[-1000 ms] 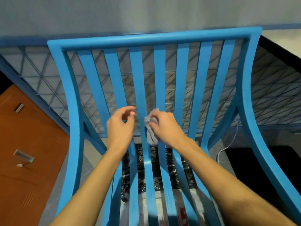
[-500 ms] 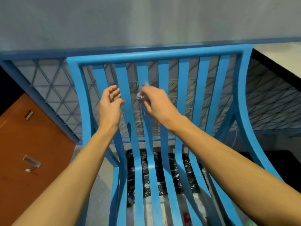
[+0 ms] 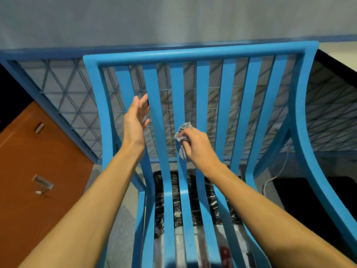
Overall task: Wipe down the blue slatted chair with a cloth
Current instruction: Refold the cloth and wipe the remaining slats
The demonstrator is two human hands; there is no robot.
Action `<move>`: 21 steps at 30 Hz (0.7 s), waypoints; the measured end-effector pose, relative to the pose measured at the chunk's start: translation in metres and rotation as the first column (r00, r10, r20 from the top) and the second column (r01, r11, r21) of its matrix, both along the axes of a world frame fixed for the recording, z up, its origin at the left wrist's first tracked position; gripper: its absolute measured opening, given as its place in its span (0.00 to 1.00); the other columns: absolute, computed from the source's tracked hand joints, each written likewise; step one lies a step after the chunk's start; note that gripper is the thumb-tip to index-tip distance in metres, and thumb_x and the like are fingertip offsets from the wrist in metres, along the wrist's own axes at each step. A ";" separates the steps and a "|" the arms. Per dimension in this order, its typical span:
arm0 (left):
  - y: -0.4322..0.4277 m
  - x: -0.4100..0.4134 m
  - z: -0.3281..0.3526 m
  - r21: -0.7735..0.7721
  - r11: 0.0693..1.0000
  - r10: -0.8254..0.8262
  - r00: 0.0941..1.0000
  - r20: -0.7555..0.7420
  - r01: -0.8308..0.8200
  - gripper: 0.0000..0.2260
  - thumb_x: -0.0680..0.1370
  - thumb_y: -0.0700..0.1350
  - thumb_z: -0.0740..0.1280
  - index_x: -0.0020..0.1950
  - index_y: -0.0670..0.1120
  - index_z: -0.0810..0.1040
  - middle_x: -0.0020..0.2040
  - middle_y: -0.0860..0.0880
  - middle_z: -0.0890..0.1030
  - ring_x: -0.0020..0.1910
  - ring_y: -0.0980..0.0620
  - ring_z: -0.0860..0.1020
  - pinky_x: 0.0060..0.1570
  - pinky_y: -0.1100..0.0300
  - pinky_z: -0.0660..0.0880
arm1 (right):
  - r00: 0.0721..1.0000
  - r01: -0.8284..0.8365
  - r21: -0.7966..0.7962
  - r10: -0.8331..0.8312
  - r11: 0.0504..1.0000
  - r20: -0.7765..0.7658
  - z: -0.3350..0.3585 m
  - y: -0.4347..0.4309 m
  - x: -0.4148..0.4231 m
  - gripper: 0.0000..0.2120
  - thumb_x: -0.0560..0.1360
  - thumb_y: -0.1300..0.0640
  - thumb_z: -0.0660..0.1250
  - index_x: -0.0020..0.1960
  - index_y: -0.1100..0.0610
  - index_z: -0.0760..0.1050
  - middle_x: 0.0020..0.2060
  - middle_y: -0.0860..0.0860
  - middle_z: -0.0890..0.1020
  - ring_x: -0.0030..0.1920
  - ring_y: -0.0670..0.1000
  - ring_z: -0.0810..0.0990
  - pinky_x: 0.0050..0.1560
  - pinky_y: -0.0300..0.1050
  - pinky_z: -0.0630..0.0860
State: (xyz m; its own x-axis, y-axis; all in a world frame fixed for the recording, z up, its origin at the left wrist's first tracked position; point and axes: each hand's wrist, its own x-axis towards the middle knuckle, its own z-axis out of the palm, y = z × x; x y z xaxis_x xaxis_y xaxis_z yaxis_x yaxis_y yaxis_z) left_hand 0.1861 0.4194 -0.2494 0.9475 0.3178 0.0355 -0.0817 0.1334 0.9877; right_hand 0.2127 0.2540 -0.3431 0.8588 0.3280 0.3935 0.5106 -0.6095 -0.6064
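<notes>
Chair [image 3: 193, 55] filled the view, back upright in front of a wire mesh [image 3: 63, 88] and a grey wall. Right hand [image 3: 200, 147] was on the job: fingers curled, pinching a crumpled grey cloth [image 3: 184, 128] against the third slat [image 3: 176, 93] from the left, about halfway up the back. A tail of cloth hung below the knuckles along that same slat. Left hand [image 3: 135, 120] was raised, fingers straight, edge-on beside the second slat [image 3: 151, 84], and it held nothing. Whether its fingertips touched the slat, I couldn't tell. Under the seat slats lay something black and shiny [image 3: 159, 200]. An orange cabinet [image 3: 38, 151] stood to the left, and a white cord [image 3: 265, 184] trailed on the right.
</notes>
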 end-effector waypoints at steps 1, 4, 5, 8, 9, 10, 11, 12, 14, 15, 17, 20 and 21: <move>0.001 -0.001 -0.001 -0.008 1.000 -0.005 1.000 -0.003 0.005 0.20 0.83 0.56 0.49 0.67 0.52 0.74 0.67 0.54 0.75 0.68 0.57 0.71 0.68 0.53 0.62 | 0.999 0.001 -0.011 -0.001 1.000 -0.042 -0.013 -0.002 -0.007 0.07 0.76 0.67 0.64 0.52 0.60 0.76 0.49 0.57 0.80 0.50 0.57 0.78 0.50 0.52 0.75; 0.007 -0.001 0.002 -0.037 0.998 -0.051 0.998 -0.033 0.050 0.22 0.83 0.57 0.48 0.66 0.50 0.75 0.67 0.52 0.76 0.67 0.55 0.72 0.67 0.52 0.62 | 0.982 0.003 -0.049 -0.012 0.999 -0.186 -0.054 -0.005 -0.026 0.07 0.78 0.64 0.62 0.53 0.59 0.76 0.49 0.56 0.80 0.48 0.54 0.78 0.51 0.50 0.76; 0.010 -0.001 0.006 -0.048 0.996 -0.071 0.996 -0.046 0.069 0.23 0.83 0.57 0.48 0.65 0.50 0.76 0.67 0.52 0.77 0.67 0.54 0.72 0.67 0.52 0.62 | 0.968 0.010 -0.072 -0.028 0.997 -0.248 -0.068 -0.005 -0.032 0.07 0.78 0.63 0.61 0.53 0.57 0.76 0.48 0.56 0.80 0.47 0.54 0.78 0.50 0.51 0.76; 0.017 0.000 0.012 -0.083 0.991 -0.108 0.991 -0.083 0.102 0.24 0.82 0.58 0.47 0.60 0.50 0.79 0.64 0.51 0.78 0.66 0.54 0.74 0.69 0.50 0.62 | 0.862 0.028 -0.145 -0.097 0.989 -0.498 -0.110 -0.009 -0.053 0.08 0.80 0.61 0.57 0.53 0.57 0.75 0.47 0.56 0.79 0.50 0.57 0.78 0.47 0.45 0.72; 0.017 -0.001 0.015 -0.089 0.990 -0.118 0.989 -0.093 0.110 0.24 0.82 0.59 0.47 0.60 0.49 0.79 0.64 0.52 0.79 0.65 0.54 0.74 0.69 0.50 0.63 | 0.829 0.027 -0.178 -0.121 0.984 -0.546 -0.121 -0.011 -0.060 0.09 0.81 0.61 0.56 0.54 0.58 0.75 0.49 0.56 0.78 0.53 0.58 0.77 0.45 0.41 0.68; 0.017 -0.002 0.016 -0.086 0.989 -0.130 0.987 -0.098 0.122 0.25 0.82 0.59 0.47 0.61 0.49 0.79 0.63 0.52 0.80 0.65 0.55 0.75 0.68 0.50 0.63 | 0.816 0.022 -0.203 -0.135 0.979 -0.561 -0.128 -0.013 -0.066 0.10 0.81 0.61 0.56 0.56 0.60 0.75 0.51 0.57 0.78 0.55 0.58 0.76 0.44 0.38 0.65; 0.017 -0.002 0.017 -0.077 0.988 -0.140 0.985 -0.102 0.133 0.25 0.82 0.59 0.48 0.63 0.48 0.78 0.63 0.53 0.80 0.64 0.56 0.75 0.68 0.50 0.64 | 0.824 0.005 -0.221 -0.129 0.975 -0.551 -0.127 -0.013 -0.067 0.10 0.81 0.62 0.56 0.56 0.61 0.74 0.52 0.58 0.78 0.55 0.59 0.76 0.44 0.39 0.64; 0.019 -0.003 0.018 -0.066 0.989 -0.141 0.984 -0.106 0.135 0.25 0.82 0.59 0.48 0.64 0.48 0.78 0.63 0.53 0.80 0.64 0.56 0.75 0.68 0.50 0.64 | 0.847 -0.024 -0.233 -0.104 0.972 -0.522 -0.117 -0.009 -0.065 0.09 0.80 0.62 0.57 0.56 0.61 0.74 0.52 0.59 0.78 0.54 0.59 0.76 0.45 0.42 0.66; 0.020 -0.005 0.018 -0.051 0.990 -0.139 0.984 -0.109 0.134 0.25 0.82 0.59 0.48 0.64 0.49 0.77 0.63 0.54 0.79 0.64 0.57 0.75 0.69 0.51 0.64 | 0.905 -0.067 -0.203 -0.026 0.977 -0.424 -0.076 0.000 -0.054 0.05 0.79 0.62 0.60 0.51 0.59 0.74 0.46 0.57 0.79 0.47 0.57 0.78 0.47 0.47 0.73; 0.020 -0.004 0.018 -0.046 0.989 -0.143 0.984 -0.107 0.139 0.25 0.82 0.59 0.47 0.65 0.49 0.77 0.63 0.54 0.79 0.64 0.58 0.74 0.69 0.51 0.64 | 0.940 -0.093 -0.156 0.035 0.983 -0.341 -0.048 0.004 -0.046 0.03 0.79 0.61 0.60 0.49 0.58 0.73 0.43 0.55 0.79 0.43 0.53 0.78 0.46 0.48 0.75; 0.020 -0.002 0.018 -0.044 0.990 -0.134 0.985 -0.108 0.130 0.25 0.82 0.59 0.47 0.64 0.49 0.78 0.63 0.54 0.80 0.64 0.57 0.75 0.68 0.50 0.64 | 0.982 -0.139 -0.017 0.135 0.990 -0.134 0.021 0.015 -0.031 0.03 0.80 0.60 0.61 0.51 0.58 0.72 0.40 0.50 0.79 0.39 0.46 0.76 0.42 0.41 0.74; 0.019 0.000 0.019 -0.064 0.992 -0.113 0.987 -0.118 0.106 0.26 0.82 0.60 0.47 0.63 0.48 0.78 0.62 0.52 0.80 0.63 0.56 0.75 0.67 0.50 0.65 | 0.971 -0.142 0.110 0.117 0.984 0.210 0.117 0.038 -0.002 0.13 0.77 0.62 0.64 0.61 0.62 0.71 0.40 0.50 0.79 0.37 0.46 0.74 0.39 0.35 0.67; 0.019 -0.001 0.018 -0.082 0.992 -0.104 0.987 -0.123 0.095 0.26 0.82 0.60 0.47 0.63 0.48 0.78 0.63 0.52 0.79 0.63 0.56 0.75 0.67 0.50 0.65 | 0.957 -0.135 0.135 0.094 0.982 0.274 0.139 0.048 0.010 0.13 0.76 0.63 0.65 0.60 0.64 0.71 0.40 0.54 0.80 0.38 0.49 0.76 0.39 0.36 0.67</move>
State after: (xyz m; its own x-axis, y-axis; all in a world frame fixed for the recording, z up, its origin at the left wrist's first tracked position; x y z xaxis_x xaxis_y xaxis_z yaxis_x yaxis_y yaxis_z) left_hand 0.1854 0.4381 -0.2312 0.9698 0.2189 -0.1078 0.0612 0.2095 0.9759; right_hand 0.2231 0.3018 -0.2044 0.6768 0.3373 0.6543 0.7265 -0.4495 -0.5197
